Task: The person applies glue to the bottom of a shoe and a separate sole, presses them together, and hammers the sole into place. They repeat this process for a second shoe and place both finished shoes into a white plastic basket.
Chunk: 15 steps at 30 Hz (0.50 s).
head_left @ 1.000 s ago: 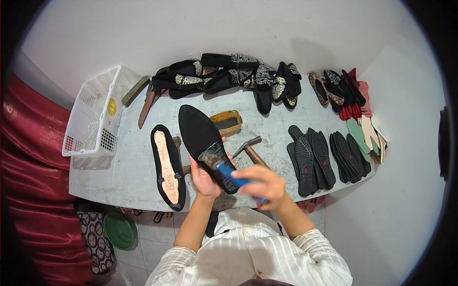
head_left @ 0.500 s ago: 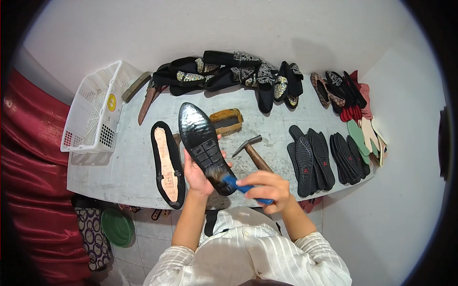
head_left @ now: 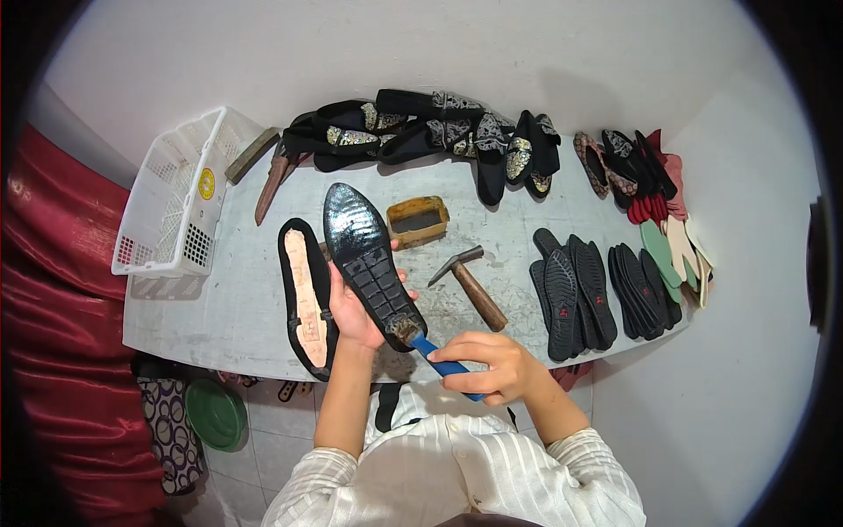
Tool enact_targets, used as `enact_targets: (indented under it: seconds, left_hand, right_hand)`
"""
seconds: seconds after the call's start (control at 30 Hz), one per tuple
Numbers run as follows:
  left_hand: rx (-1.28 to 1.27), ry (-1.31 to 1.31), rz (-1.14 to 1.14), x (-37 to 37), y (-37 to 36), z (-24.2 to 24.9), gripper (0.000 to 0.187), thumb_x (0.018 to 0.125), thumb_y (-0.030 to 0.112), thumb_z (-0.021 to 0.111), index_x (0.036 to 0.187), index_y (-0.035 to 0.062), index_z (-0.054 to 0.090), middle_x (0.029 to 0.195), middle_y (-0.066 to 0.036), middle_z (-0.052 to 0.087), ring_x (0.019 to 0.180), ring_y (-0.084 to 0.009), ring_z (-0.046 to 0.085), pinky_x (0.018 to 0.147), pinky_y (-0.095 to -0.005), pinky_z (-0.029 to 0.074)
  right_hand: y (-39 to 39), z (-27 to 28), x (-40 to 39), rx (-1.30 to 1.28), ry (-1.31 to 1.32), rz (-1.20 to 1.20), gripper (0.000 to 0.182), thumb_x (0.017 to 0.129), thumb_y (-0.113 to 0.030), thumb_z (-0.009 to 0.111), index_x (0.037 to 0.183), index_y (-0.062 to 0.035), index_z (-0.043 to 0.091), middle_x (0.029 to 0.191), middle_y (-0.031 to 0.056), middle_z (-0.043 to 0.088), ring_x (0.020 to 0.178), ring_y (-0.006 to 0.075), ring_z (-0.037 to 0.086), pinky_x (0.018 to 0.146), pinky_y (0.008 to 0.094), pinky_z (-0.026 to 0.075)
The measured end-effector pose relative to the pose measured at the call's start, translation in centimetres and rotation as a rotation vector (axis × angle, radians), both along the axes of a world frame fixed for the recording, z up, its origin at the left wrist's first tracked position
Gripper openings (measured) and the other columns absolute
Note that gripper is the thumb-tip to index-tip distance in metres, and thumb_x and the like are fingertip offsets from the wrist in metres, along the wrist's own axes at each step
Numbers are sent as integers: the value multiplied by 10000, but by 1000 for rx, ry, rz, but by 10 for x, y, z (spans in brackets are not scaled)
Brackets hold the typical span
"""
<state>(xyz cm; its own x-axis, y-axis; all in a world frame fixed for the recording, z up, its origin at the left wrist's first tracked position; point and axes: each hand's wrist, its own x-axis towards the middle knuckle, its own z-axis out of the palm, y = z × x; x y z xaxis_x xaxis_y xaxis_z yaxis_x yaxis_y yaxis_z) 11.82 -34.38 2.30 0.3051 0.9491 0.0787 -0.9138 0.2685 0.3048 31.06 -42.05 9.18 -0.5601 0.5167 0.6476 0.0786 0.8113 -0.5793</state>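
Note:
My left hand (head_left: 351, 309) is wrapped round a black shoe sole (head_left: 364, 255), tilted with its toe pointing up and away. The toe half looks wet and shiny; a grid pattern covers the middle. In my right hand (head_left: 490, 367) is a blue-handled brush (head_left: 430, 349), its bristles touching the sole's heel end. Left of my left hand lies a black shoe (head_left: 307, 299) with its pale underside up. A small yellowish box (head_left: 418, 221) with dark contents sits beyond the sole. To its right is a hammer (head_left: 471, 288) with a wooden handle.
Several black shoes (head_left: 421, 132) line the back of the table (head_left: 211, 329). Stacked black soles (head_left: 571, 294) lie at the right, near green and cream insoles (head_left: 667, 255). A white plastic basket (head_left: 176, 202) stands at the left, beside wooden-handled tools (head_left: 270, 189).
The brush has moved down toward the heel end of the sole, and my right hand has shifted slightly left and down. The sole has moved a little left and up.

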Motion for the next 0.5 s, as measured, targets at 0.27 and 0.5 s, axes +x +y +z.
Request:
enact_targets:
  seconds: [0.27, 0.5]
  left_hand:
    - [-8, -24, 1, -2, 4, -2, 695, 941, 581, 190, 1371, 59, 350, 1371, -149, 403, 882, -282, 542, 722, -520, 490]
    - [13, -38, 5, -5, 5, -5, 710, 938, 589, 194, 1388, 57, 327, 1393, -140, 383, 904, -288, 538, 737, -522, 489]
  right_hand:
    - [-8, 6, 12, -94, -58, -2, 360, 489, 34, 598, 840, -33, 639, 956, 144, 619, 779, 288, 621, 615, 342, 515]
    - [-8, 7, 15, -137, -58, -5, 361, 482, 41, 569, 829, -32, 637, 933, 138, 622, 767, 286, 618, 616, 344, 514]
